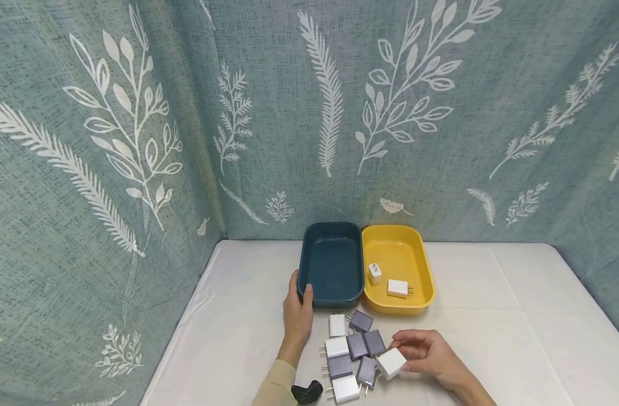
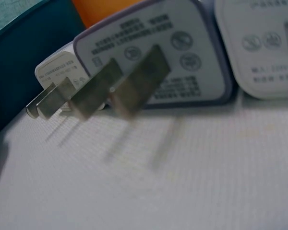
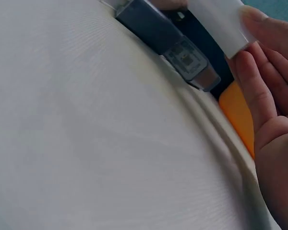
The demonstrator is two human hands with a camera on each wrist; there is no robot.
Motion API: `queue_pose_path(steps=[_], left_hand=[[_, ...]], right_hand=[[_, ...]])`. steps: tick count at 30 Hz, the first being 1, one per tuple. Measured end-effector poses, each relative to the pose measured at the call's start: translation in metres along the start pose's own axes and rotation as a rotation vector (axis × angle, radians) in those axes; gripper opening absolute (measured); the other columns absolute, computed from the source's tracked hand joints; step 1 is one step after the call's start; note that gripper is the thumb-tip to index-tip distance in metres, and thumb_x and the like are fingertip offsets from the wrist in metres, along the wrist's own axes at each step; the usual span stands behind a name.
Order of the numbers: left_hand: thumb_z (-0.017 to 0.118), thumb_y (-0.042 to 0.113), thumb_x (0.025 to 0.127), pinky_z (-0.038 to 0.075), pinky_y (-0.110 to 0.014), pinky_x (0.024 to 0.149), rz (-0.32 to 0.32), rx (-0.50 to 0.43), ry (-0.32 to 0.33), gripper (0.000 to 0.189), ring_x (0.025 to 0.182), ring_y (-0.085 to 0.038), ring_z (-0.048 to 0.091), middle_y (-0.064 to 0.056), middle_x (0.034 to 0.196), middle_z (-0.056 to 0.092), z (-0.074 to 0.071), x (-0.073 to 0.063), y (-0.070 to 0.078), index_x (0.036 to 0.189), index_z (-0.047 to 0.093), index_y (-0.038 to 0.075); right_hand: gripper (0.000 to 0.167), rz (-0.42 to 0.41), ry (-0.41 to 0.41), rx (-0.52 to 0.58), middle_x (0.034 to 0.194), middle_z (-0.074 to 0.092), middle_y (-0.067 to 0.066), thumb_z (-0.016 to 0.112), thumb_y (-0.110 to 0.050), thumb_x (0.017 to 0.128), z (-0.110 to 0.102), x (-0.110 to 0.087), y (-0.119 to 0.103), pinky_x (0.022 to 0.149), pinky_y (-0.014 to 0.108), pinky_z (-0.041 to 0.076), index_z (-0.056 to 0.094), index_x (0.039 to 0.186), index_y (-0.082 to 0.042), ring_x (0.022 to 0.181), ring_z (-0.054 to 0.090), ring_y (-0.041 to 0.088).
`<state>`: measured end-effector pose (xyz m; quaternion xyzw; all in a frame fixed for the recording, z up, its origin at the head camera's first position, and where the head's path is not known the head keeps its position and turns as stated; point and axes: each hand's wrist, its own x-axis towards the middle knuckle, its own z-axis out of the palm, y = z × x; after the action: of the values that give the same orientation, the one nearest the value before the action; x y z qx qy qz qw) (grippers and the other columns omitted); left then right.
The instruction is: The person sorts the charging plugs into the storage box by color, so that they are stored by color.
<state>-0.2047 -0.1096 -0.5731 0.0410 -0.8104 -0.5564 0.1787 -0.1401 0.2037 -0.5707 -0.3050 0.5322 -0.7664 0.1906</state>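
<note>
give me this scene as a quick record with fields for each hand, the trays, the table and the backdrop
left hand: touches near left corner of blue tray
right hand: pinches a white charger
yellow tray: right of the blue one, two small white plugs inside
table: five purple chargers, three white ones, clustered
backdrop: blue-green curtain, white leaf print

We see white chargers, purplish chargers, a dark-blue tray, a yellow tray. White leaves pattern teal cloth.
</note>
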Motion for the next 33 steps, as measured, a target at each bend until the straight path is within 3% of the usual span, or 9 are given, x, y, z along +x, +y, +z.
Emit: queue_pose_path(steps=[4, 10, 16, 20, 26, 33], left_hand=[[0.048, 0.03, 0.102, 0.03, -0.047, 0.119, 0.002, 0.005, 0.003, 0.056, 0.144, -0.026, 0.038, -0.008, 0.154, 0.04, 0.0, 0.0, -0.001, 0.152, 0.031, 0.011], [0.048, 0.029, 0.102, 0.03, -0.046, 0.119, 0.004, 0.01, 0.005, 0.055, 0.144, -0.025, 0.037, -0.008, 0.154, 0.041, 0.0, 0.0, -0.001, 0.152, 0.031, 0.012], [0.047, 0.029, 0.102, 0.03, -0.047, 0.119, 0.005, 0.014, 0.003, 0.055, 0.144, -0.025, 0.037, -0.008, 0.155, 0.04, 0.001, 0.0, -0.002, 0.152, 0.031, 0.012], [0.047, 0.03, 0.102, 0.03, -0.047, 0.119, 0.004, 0.017, 0.001, 0.055, 0.144, -0.025, 0.037, -0.007, 0.155, 0.04, 0.001, 0.0, -0.002, 0.152, 0.031, 0.012], [0.048, 0.029, 0.102, 0.029, -0.048, 0.119, 0.006, 0.013, 0.001, 0.056, 0.144, -0.027, 0.037, -0.009, 0.155, 0.04, 0.001, 0.0, -0.001, 0.152, 0.031, 0.01], [0.048, 0.029, 0.102, 0.03, -0.048, 0.119, 0.023, 0.008, 0.01, 0.056, 0.144, -0.027, 0.038, -0.01, 0.154, 0.04, 0.0, 0.001, -0.001, 0.151, 0.032, 0.009]], right_hand=[[0.052, -0.027, 0.056, -0.036, 0.118, 0.071, 0.0, 0.063, 0.02, 0.078, 0.0, 0.002, -0.004, 0.091, 0.023, 0.054, 0.061, 0.125, -0.003, 0.109, 0.067, 0.009], [0.049, -0.083, 0.105, -0.079, 0.118, 0.071, 0.001, 0.063, 0.022, 0.078, 0.001, 0.01, -0.009, 0.092, 0.024, 0.054, 0.053, 0.125, 0.015, 0.109, 0.067, 0.009], [0.053, -0.151, 0.144, -0.066, 0.118, 0.07, 0.001, 0.062, 0.024, 0.076, 0.003, 0.016, -0.014, 0.094, 0.023, 0.053, 0.059, 0.126, 0.003, 0.109, 0.067, 0.009], [0.054, -0.159, 0.194, -0.101, 0.116, 0.071, 0.0, 0.062, 0.025, 0.075, 0.001, 0.02, -0.017, 0.092, 0.023, 0.053, 0.059, 0.124, 0.004, 0.107, 0.067, 0.008], [0.05, -0.113, 0.287, -0.156, 0.112, 0.071, 0.0, 0.066, 0.021, 0.075, 0.0, 0.025, -0.019, 0.091, 0.023, 0.054, 0.046, 0.121, 0.026, 0.104, 0.067, 0.006], [0.048, -0.159, 0.304, -0.173, 0.11, 0.071, -0.001, 0.066, 0.023, 0.074, -0.001, 0.037, -0.025, 0.089, 0.023, 0.055, 0.054, 0.121, 0.019, 0.102, 0.068, 0.006]])
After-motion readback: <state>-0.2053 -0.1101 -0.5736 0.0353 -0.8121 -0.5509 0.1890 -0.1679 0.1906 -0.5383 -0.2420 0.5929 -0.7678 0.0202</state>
